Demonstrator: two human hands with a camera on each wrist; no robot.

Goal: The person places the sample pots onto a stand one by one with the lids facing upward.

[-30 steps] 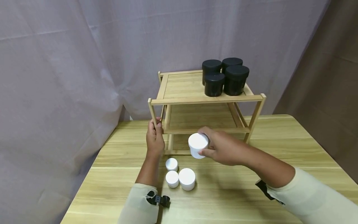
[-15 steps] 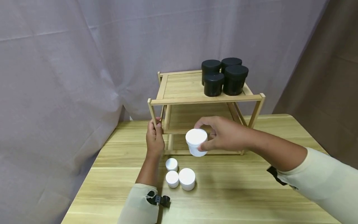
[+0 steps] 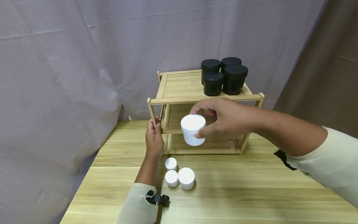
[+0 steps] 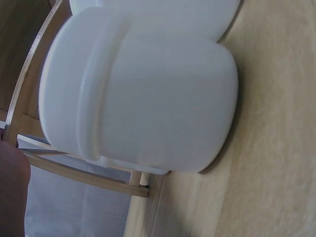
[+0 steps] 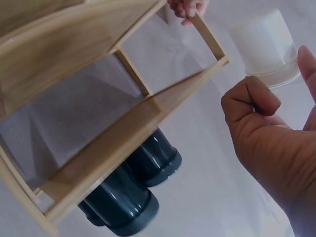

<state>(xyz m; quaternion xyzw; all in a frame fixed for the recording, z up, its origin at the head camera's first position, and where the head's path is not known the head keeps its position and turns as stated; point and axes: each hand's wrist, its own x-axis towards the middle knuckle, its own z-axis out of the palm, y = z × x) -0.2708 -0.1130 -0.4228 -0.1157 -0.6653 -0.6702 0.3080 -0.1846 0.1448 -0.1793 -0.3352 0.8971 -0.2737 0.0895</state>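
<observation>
Nearest, three white jars [image 3: 172, 178] stand close together on the surface [image 3: 223, 199]. Beyond them the right hand [image 3: 225, 116] pinches the lifted jar [image 3: 193, 130] — upright, in front of the rack [image 3: 179, 101]. This looks like the carrying step; the next move likely calls for a level, steady approach. The left hand [image 3: 153, 137] grips the rack's left front — four black jars [image 3: 235, 81] stand on top, towards the right.

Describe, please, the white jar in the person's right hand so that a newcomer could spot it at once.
Find the three-tier wooden rack on the wooden table. In front of its lower shelves, the right hand grips a lidded white jar. Unlike the three white jars standing on the table, this one is held up in the air.
</observation>
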